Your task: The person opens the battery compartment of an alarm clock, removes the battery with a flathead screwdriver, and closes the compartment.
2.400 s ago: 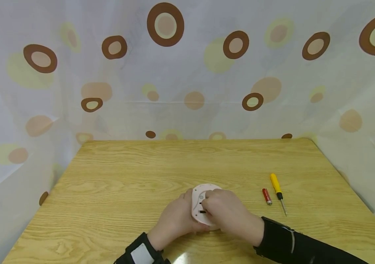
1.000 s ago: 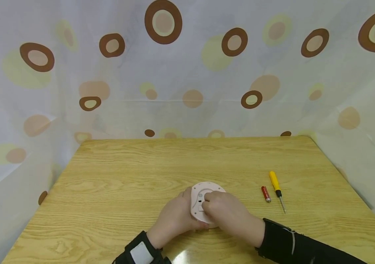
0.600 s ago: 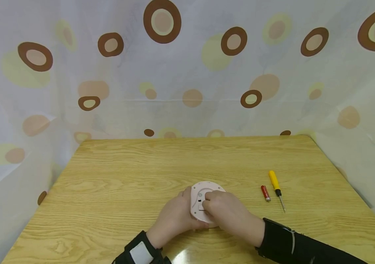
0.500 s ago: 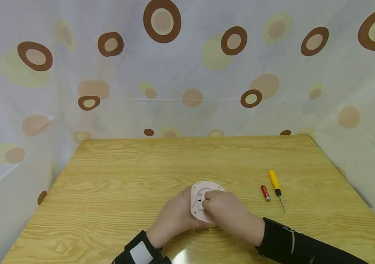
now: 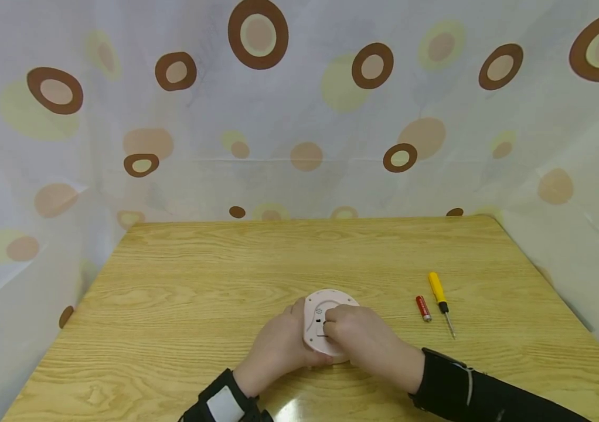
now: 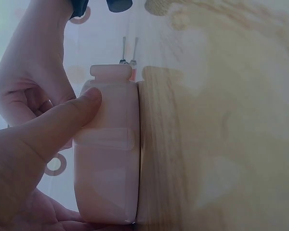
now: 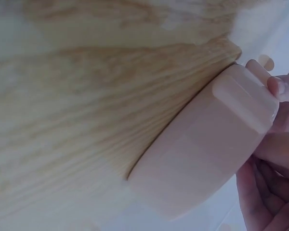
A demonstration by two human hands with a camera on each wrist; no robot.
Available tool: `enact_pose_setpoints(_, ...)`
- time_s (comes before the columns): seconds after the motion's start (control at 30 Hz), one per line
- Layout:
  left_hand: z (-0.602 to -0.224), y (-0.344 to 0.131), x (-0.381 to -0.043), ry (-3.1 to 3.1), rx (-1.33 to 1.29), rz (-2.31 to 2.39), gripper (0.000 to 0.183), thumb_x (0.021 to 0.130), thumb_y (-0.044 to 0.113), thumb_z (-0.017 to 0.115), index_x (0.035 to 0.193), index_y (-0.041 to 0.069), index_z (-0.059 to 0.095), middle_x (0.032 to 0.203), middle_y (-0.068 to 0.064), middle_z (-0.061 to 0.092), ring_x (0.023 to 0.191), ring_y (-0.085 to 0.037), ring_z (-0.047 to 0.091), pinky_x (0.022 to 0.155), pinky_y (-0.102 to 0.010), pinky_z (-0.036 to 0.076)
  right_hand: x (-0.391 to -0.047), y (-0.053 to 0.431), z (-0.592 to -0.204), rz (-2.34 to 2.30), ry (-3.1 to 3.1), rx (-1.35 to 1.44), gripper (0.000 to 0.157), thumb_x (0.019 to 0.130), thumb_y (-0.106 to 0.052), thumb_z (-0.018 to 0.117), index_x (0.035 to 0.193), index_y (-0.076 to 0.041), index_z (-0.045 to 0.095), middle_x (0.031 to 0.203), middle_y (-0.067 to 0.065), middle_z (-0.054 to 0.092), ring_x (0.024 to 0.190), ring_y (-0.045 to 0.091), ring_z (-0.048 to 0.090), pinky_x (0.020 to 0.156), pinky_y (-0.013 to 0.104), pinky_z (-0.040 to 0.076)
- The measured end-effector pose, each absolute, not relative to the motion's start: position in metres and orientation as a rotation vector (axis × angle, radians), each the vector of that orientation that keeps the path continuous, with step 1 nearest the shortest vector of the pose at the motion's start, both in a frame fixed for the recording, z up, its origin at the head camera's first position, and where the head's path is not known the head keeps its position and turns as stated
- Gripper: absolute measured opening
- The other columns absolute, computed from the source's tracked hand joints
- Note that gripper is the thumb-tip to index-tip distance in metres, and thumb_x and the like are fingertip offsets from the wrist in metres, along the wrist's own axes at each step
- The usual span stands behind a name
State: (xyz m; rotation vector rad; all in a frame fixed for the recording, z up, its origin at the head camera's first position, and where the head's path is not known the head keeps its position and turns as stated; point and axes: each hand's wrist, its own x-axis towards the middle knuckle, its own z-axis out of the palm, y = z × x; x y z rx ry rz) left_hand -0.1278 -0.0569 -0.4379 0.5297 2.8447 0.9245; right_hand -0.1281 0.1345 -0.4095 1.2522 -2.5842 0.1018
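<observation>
A round, pale pink plastic device (image 5: 312,343) lies on the wooden table, its back face up with a ring of small holes, a black opening and a thin dark slot. My left hand (image 5: 281,346) grips its left side, thumb along the near rim and fingers round the far rim. In the left wrist view the thumb presses the device's side wall (image 6: 108,178). My right hand (image 5: 365,340) is over the back face, fingers curled down beside the slot. Its fingertips are hidden, and I cannot tell whether they pinch anything. The right wrist view shows the device's smooth side (image 7: 207,144).
To the right on the table (image 5: 199,281) lie a small red battery (image 5: 423,308) and a screwdriver (image 5: 438,291) with a yellow handle, its tip toward me. A patterned white sheet (image 5: 299,117) hangs behind the table and along both sides.
The slot beside my right fingers was a thick black gap at first, then it closed, and now shows as a thin dark line. Both hands stay in place; the view shifts slightly.
</observation>
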Motion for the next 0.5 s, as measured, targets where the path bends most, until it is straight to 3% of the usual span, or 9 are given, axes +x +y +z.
enact_pose_setpoints(0.23, -0.4386, -0.0568, -0.1289, 2.831, 0.537, 0.935, 0.106, 0.065, 0.05, 0.1, 0.143, 0.0, 0.05, 0.119, -0.013, 0.071, 0.098, -0.022, 0.071, 0.08, -0.034, 0.058, -0.1289, 0.1388, -0.4139, 0.099, -2.541, 1.275, 0.021, 0.074, -0.001, 0.088, 0.078, -0.015, 0.072, 0.079, -0.009, 0.059, 0.073, 0.004, 0.053, 0.065, 0.02, 0.052)
enact_pose_setpoints(0.5, -0.4401, -0.0562, -0.1291, 2.838, 0.54, 0.926, 0.106, 0.063, 0.049, 0.101, 0.143, 0.0, 0.051, 0.117, -0.013, 0.072, 0.096, -0.022, 0.071, 0.078, -0.034, 0.058, -0.1258, 0.138, -0.4097, 0.046, -2.568, 1.28, 0.021, 0.075, 0.001, 0.085, 0.076, -0.015, 0.073, 0.078, -0.008, 0.058, 0.07, 0.003, 0.05, 0.063, 0.02, 0.05)
